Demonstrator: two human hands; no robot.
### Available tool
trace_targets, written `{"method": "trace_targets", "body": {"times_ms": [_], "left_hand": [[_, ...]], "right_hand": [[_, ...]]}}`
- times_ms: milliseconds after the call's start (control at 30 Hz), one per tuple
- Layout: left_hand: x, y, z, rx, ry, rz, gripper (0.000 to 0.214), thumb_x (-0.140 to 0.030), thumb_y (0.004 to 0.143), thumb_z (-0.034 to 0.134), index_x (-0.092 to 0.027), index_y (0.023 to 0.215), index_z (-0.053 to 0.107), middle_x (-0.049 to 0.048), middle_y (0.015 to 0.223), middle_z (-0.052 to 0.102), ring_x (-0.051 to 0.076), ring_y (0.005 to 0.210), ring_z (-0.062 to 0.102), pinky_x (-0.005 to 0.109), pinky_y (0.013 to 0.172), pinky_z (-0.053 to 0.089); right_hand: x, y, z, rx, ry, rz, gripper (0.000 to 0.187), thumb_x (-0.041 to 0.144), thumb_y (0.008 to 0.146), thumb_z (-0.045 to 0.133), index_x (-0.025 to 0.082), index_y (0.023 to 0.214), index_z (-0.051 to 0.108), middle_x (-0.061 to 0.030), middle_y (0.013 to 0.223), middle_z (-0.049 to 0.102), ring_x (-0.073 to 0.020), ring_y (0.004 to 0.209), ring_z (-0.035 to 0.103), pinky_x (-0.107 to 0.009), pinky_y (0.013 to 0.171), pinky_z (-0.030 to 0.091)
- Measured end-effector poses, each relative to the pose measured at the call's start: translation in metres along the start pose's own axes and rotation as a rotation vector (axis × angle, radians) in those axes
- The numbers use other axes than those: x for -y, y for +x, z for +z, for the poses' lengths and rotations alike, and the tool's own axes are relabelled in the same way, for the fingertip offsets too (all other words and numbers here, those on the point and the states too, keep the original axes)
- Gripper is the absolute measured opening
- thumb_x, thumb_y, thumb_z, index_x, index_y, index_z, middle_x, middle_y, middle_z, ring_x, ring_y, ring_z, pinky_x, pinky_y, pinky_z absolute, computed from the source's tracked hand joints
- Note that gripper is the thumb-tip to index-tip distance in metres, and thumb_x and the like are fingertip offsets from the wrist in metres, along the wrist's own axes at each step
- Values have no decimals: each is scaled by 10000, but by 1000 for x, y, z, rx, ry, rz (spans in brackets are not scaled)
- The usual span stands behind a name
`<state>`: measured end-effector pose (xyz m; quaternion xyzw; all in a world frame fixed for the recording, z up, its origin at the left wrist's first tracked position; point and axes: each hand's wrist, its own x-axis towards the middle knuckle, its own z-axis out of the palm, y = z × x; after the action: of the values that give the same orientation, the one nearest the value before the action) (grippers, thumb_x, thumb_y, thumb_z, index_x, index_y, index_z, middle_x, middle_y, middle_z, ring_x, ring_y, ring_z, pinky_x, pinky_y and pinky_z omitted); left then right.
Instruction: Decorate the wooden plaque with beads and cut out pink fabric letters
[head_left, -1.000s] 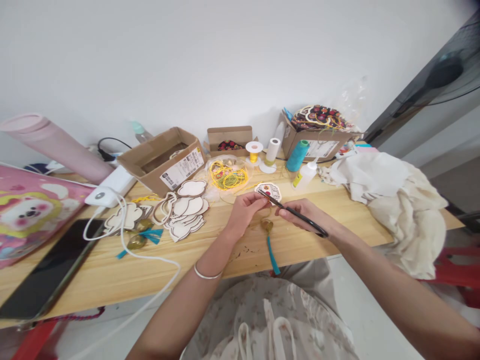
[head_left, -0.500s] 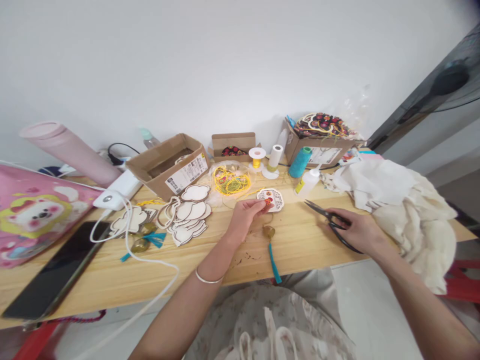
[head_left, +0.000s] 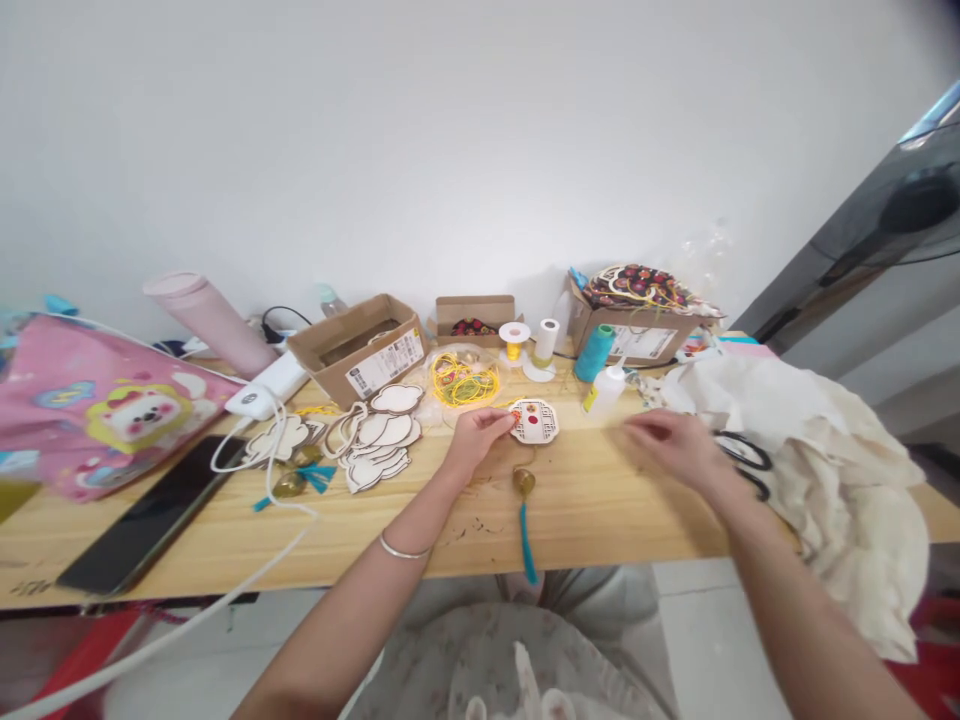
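My left hand pinches a small orange-red patterned scrap at the left edge of a white ornamental plaque. The plaque lies on the table, with a red spot and dark fretwork on its face. Below it a brass-coloured bell lies with a teal tassel. My right hand hovers over the table to the right, slightly blurred, fingers stretched leftward and nothing seen in them. Black-handled scissors lie beside its wrist, their blades hidden. A white glue bottle stands between the hands, farther back.
Behind stand a teal thread cone, a yellow thread spool and cardboard boxes. White cut-out shapes are piled left, near a phone and white cable. Cream cloth covers the right end.
My right hand has let go of the scissors, which now lie on the table, and moved left. My left hand still pinches the scrap, now at the plaque's left edge. The view has shifted.
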<state>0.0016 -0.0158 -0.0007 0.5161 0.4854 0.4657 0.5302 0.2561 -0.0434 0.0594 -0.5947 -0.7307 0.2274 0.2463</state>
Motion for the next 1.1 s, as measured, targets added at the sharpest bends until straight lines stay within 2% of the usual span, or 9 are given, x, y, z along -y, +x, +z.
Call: {"method": "trace_targets", "body": {"times_ms": [67, 133, 267, 400, 567, 733, 900, 1000, 1100], "left_hand": [[4, 4, 3, 30, 90, 7, 247, -368, 620, 657, -151, 732, 694, 41, 688, 678, 140, 622, 566, 263, 621, 430], [3, 8, 6, 85, 207, 6, 209, -344, 599, 661, -157, 683, 697, 21, 625, 656, 133, 584, 536, 248, 575, 399], [-11, 19, 12, 220, 446, -25, 129, -286, 554, 652, -160, 553, 678, -34, 456, 555, 101, 470, 444, 228, 489, 314], [-23, 32, 14, 282, 628, -71, 115, -242, 521, 636, -145, 461, 631, -57, 361, 448, 83, 416, 380, 225, 458, 257], [-26, 42, 15, 305, 717, -89, 37, -177, 478, 640, -150, 501, 631, -64, 390, 467, 86, 436, 406, 216, 461, 267], [-27, 40, 1, 308, 639, -29, 143, -203, 491, 667, -149, 622, 647, -53, 470, 537, 95, 468, 460, 203, 467, 323], [-14, 33, -12, 194, 518, 99, 204, -304, 649, 598, -130, 753, 627, 22, 681, 640, 117, 601, 557, 224, 566, 421], [-4, 28, -11, 114, 484, 169, 225, -310, 720, 534, -122, 819, 609, 52, 772, 649, 127, 666, 579, 250, 628, 449], [4, 22, -9, 64, 496, 216, 238, -310, 741, 519, -122, 856, 609, 54, 762, 639, 137, 661, 568, 267, 620, 449]], "right_hand": [[20, 12, 30, 38, 32, -41, 212, 300, 709, 516, 189, 727, 696, -67, 709, 678, -172, 592, 559, -278, 555, 417], [26, 24, 56, 43, 45, -59, 195, 283, 695, 530, 177, 695, 693, -50, 641, 665, -149, 538, 531, -254, 513, 391], [5, 38, 82, -61, 72, -43, 266, 321, 739, 479, 163, 784, 688, -39, 644, 660, -139, 544, 529, -234, 502, 380], [-13, 37, 84, -161, 88, -4, 290, 338, 738, 455, 163, 749, 687, -46, 604, 651, -150, 529, 536, -242, 496, 385], [-12, 36, 84, -190, 115, -37, 257, 339, 719, 474, 195, 684, 684, -22, 550, 629, -142, 499, 522, -234, 478, 364], [-21, 38, 85, -289, 152, -15, 234, 373, 705, 516, 204, 631, 659, 15, 495, 563, -119, 463, 470, -219, 456, 321], [-30, 37, 81, -505, 223, 86, 385, 450, 692, 520, 180, 426, 447, 42, 402, 344, -91, 412, 326, -223, 418, 235], [-31, 38, 76, -644, 292, 126, 367, 466, 722, 469, 185, 490, 425, 42, 449, 343, -94, 441, 328, -226, 432, 265], [-28, 41, 72, -752, 342, 139, 328, 490, 727, 447, 168, 715, 508, 5, 618, 484, -116, 531, 414, -233, 486, 346]]}}
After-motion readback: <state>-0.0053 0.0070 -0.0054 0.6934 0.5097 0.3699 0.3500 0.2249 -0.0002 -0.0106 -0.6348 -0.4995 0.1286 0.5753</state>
